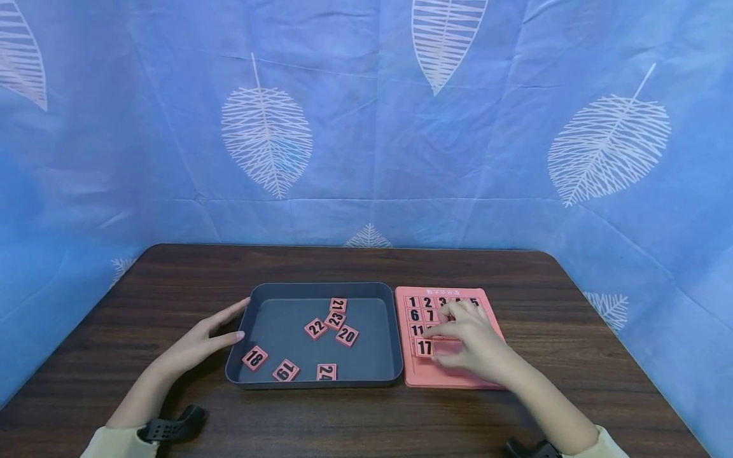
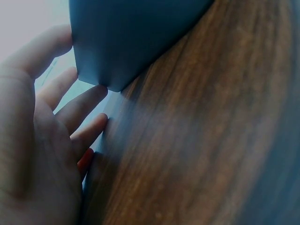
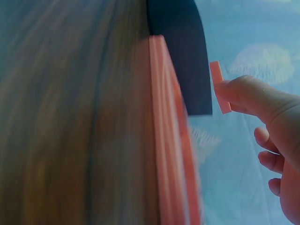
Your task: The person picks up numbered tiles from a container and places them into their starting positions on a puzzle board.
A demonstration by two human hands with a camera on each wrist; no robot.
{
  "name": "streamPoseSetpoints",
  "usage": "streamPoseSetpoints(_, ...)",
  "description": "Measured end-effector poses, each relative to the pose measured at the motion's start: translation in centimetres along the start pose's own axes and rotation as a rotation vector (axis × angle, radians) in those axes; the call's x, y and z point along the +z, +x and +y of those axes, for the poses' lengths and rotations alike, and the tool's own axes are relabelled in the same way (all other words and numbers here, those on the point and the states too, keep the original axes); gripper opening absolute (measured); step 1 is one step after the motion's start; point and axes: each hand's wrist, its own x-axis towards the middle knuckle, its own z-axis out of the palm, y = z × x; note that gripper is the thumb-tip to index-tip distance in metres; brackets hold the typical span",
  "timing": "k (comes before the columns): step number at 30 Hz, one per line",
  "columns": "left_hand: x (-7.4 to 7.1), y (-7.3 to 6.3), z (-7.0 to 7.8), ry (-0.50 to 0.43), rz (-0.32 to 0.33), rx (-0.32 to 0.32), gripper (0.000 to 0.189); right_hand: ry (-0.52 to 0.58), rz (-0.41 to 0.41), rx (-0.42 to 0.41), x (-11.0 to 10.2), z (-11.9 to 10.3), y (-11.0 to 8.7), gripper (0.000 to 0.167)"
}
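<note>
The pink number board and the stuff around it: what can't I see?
Head view: several numbers on the pink rectangular board, covered by the right hand.
Head view: whatever lies beneath the pink square tile marked 17, hidden by it.
Head view: part of the black right wristband, cut off below.

And the right hand [image 1: 472, 343] is smothering much of the pink number board [image 1: 452, 378], several numbers lost beneath it! Beyond its fingers, white lettering [image 1: 443, 292] too small to read. Between the hands, the dark tray [image 1: 366, 362] masks the near edge of the 24 tile [image 1: 326, 369]. Right wrist view: pinched 17 tile [image 1: 424, 348] edge-on, digits hidden, board running off the bottom!
</note>
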Motion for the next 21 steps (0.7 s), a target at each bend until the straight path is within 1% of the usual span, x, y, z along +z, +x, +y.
streamPoseSetpoints(4,0.0,0.1,0.0,-0.003,-0.003,0.003,0.063,0.01,-0.022,0.023,0.0,1.4,-0.9,0.029)
streamPoseSetpoints(8,0.0,0.0,0.0,-0.004,-0.003,0.002,0.063,0.028,-0.043,0.036,0.0,2.4,-1.3,0.028)
streamPoseSetpoints(15,0.0,0.0,0.1,-0.004,0.0,-0.004,0.063,0.014,-0.073,0.057,0.2,3.1,-1.5,0.028)
streamPoseSetpoints(21,0.0,0.0,-0.1,-0.005,-0.002,0.001,0.063,-0.002,-0.124,0.096,0.2,3.4,-1.8,0.028)
